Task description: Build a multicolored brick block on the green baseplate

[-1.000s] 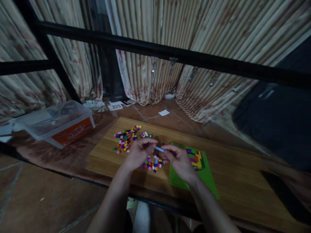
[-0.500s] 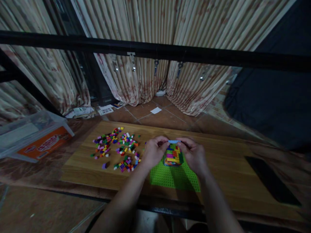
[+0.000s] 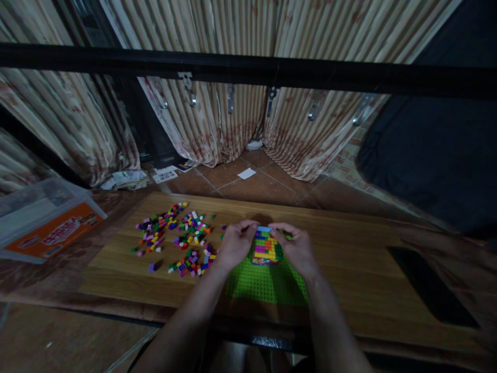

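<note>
A green studded baseplate (image 3: 264, 284) lies on the wooden board (image 3: 349, 269), carrying a block of stacked bricks (image 3: 266, 249) in yellow, red, purple and green. A light blue brick (image 3: 264, 229) sits at the far top edge of that block. My left hand (image 3: 236, 247) pinches the blue brick's left end and my right hand (image 3: 296, 248) pinches its right end, both with fingers curled. A scatter of small loose bricks (image 3: 174, 238) in many colours lies left of my left hand.
A clear plastic box with an orange label (image 3: 42, 223) stands at the far left. A dark flat object (image 3: 430, 290) lies on the board's right end. A black bar (image 3: 248, 70) crosses overhead, with striped curtains (image 3: 240, 124) and tiled floor behind.
Both hands carried the blue brick from above the loose bricks over to the stacked block on the baseplate and lowered it onto its far edge. The view swung left to right.
</note>
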